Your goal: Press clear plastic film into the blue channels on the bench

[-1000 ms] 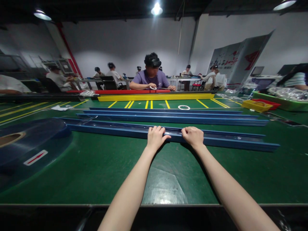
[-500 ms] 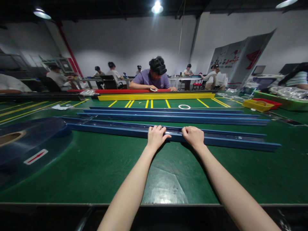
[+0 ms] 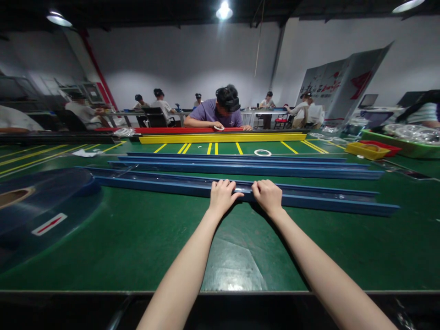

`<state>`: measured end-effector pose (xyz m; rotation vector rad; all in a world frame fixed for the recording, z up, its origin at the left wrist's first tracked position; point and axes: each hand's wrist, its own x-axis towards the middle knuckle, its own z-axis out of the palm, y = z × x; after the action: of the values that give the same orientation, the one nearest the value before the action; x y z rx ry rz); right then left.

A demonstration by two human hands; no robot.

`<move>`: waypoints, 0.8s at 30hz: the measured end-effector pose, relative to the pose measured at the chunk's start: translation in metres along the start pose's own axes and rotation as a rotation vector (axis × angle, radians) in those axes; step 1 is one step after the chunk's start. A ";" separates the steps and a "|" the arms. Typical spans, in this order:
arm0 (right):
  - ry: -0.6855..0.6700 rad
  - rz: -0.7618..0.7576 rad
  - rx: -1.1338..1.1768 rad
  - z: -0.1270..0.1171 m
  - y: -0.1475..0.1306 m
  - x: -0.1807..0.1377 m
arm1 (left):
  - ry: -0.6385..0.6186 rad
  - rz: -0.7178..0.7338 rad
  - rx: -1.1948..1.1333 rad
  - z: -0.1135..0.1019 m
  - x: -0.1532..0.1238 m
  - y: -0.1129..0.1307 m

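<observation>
A long blue channel [image 3: 326,201] with raised edges lies across the table in front of me. Clear film [image 3: 192,181] shows inside it, toward its left end near a large roll [image 3: 20,224] of clear plastic strip. My left hand [image 3: 222,195] grips the channel near its middle, fingers curled over into the trough and thumb pointing right along the near wall. Just right of it, my right hand [image 3: 268,196] is closed over the same channel, knuckles up. Whether film is pinched under its fingertips is hidden.
Beyond lie more blue channels [image 3: 240,167], a white ring [image 3: 262,153] and a yellow rail [image 3: 220,138]. Across the table a person in a purple shirt [image 3: 206,114] bends over a red rail [image 3: 165,130]. A yellow tray [image 3: 364,150] and a green bin [image 3: 412,145] stand at right.
My right hand has slid left along the channel, closer to my left hand, which stays in place. The person opposite has shifted their head slightly.
</observation>
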<state>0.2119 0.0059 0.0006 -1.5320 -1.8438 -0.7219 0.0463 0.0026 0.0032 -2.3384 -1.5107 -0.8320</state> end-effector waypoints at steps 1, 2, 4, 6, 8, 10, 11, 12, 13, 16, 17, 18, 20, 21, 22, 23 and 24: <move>-0.002 0.002 -0.004 0.000 0.001 0.001 | 0.002 0.001 0.006 0.000 0.000 0.000; -0.005 0.002 -0.009 0.001 0.001 0.001 | 0.003 0.003 0.013 0.000 0.000 0.000; -0.010 0.003 -0.019 0.002 0.002 0.003 | 0.003 0.009 0.027 0.000 0.000 0.001; -0.019 0.004 -0.023 0.002 0.002 0.004 | 0.000 0.017 0.038 -0.001 0.000 0.001; -0.037 0.001 -0.023 0.002 0.002 0.006 | -0.001 0.024 0.045 -0.001 -0.001 0.001; -0.058 0.005 -0.024 0.003 0.001 0.007 | -0.001 0.028 0.046 -0.001 -0.001 0.001; -0.067 0.010 -0.026 0.003 0.001 0.007 | 0.000 0.027 0.045 -0.001 -0.001 0.001; -0.075 0.012 -0.028 0.003 0.001 0.008 | 0.002 0.025 0.041 -0.001 -0.001 0.001; -0.081 0.013 -0.030 0.003 0.001 0.008 | 0.005 0.022 0.037 -0.001 -0.001 0.001; -0.087 0.004 -0.030 0.003 0.001 0.008 | 0.012 0.022 0.017 -0.002 -0.001 0.000; -0.085 0.002 -0.030 0.002 0.001 0.008 | 0.013 0.027 0.011 -0.003 -0.001 0.000; -0.082 0.000 -0.029 0.002 0.001 0.008 | 0.014 0.033 0.007 -0.003 -0.002 0.000; -0.075 -0.004 -0.027 0.001 0.001 0.007 | 0.016 0.042 0.004 -0.005 -0.002 0.000; -0.071 -0.007 -0.025 0.001 0.002 0.007 | 0.017 0.050 0.003 -0.005 -0.002 0.000; -0.067 -0.008 -0.024 0.000 0.002 0.007 | 0.017 0.060 -0.001 -0.006 -0.002 0.000; -0.063 -0.005 -0.024 0.000 0.003 0.006 | 0.015 0.074 -0.010 -0.007 -0.002 0.001; -0.059 0.000 -0.025 -0.001 0.005 0.006 | 0.011 0.090 -0.026 -0.007 -0.002 0.001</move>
<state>0.2160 0.0095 0.0058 -1.5849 -1.8840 -0.7089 0.0445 -0.0029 0.0083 -2.3959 -1.3873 -0.8457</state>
